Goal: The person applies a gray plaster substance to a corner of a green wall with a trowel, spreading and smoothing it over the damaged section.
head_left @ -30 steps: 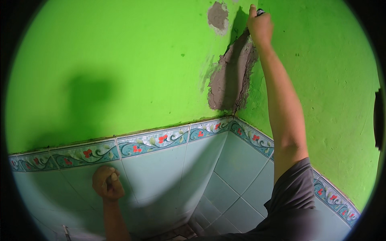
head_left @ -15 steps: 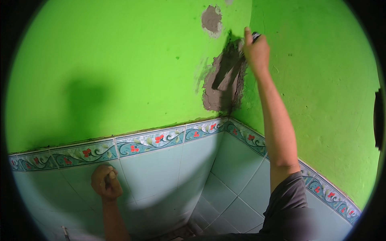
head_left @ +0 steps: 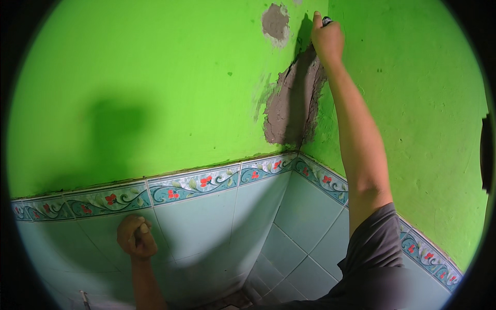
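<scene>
High in the wall corner, my right hand point(head_left: 328, 40) is closed around a dark-handled plastering tool point(head_left: 326, 21), thumb pointing up. Its blade is hidden behind the hand. Just below spreads a grey-brown mortar patch point(head_left: 289, 103) on the green wall, with ragged edges and a smoother middle crossed by my arm's shadow. My left hand point(head_left: 136, 236) is curled closed in front of the pale tiles at lower left, away from the patch. Whether anything lies inside its fingers is hidden.
A smaller grey patch point(head_left: 276, 23) marks the wall above. Beneath the green paint runs a floral border of tiles point(head_left: 194, 182), over pale blue-green tiles point(head_left: 194, 219) that meet in the corner. A dark object point(head_left: 486, 154) stands at the far right edge.
My right hand has moved up the corner with the tool, off the top of the mortar patch. The patch's middle looks smoother. My left hand has barely moved.
</scene>
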`<state>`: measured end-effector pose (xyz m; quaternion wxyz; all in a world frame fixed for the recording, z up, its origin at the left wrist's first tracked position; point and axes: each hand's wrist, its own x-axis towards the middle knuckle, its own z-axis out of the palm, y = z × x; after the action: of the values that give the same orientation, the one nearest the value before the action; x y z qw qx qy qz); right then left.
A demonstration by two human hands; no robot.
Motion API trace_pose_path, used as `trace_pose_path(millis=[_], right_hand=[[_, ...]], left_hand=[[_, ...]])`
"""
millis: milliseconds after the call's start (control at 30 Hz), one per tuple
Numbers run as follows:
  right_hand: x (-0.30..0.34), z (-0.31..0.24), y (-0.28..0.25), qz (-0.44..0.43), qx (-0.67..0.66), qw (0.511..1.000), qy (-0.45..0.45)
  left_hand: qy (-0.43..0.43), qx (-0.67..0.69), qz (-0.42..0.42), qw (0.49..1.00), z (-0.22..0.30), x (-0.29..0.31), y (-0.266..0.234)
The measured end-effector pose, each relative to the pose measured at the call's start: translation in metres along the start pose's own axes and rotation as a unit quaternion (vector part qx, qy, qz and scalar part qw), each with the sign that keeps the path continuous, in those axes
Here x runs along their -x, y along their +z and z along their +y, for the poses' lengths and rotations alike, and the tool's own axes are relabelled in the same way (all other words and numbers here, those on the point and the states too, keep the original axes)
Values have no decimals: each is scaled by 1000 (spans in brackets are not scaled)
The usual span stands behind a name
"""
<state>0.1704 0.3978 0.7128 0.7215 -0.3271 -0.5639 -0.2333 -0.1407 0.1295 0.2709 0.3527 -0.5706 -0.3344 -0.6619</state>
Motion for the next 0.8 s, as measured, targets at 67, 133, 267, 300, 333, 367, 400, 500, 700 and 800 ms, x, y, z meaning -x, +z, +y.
trace_pose_path(millis=[67,133,267,300,333,367,400,500,700,800], right_hand=[[-9,0,3,21,7,1000,-6],[-27,4,6,45,16,999,-13],[-54,2,-10,26,-24,999,10],[-54,-3,-24,-4,-49,998,42],[-49,-6,-35,-6,-46,998,43],[-40,-7,-46,-37,-27,998,52],[-33,-7,-54,-67,-10,996,60],[-1,26,-49,-129,19,991,10],[75,22,-27,-108,-18,993,49],[62,16,-17,-97,-15,994,49]], left_hand=[[10,-12,12,1000,0,-1,1],[13,-13,11,1000,0,-2,2],[-4,11,14,1000,0,-1,0],[-6,12,13,1000,1,0,-1],[-14,-13,5,1000,1,0,-2],[-23,-36,-4,999,3,2,-1],[-24,-35,-5,999,2,3,-1],[-4,-26,12,1000,-1,2,3],[-13,14,10,1000,-1,-2,0],[-8,5,-1,1000,-1,-2,-1]])
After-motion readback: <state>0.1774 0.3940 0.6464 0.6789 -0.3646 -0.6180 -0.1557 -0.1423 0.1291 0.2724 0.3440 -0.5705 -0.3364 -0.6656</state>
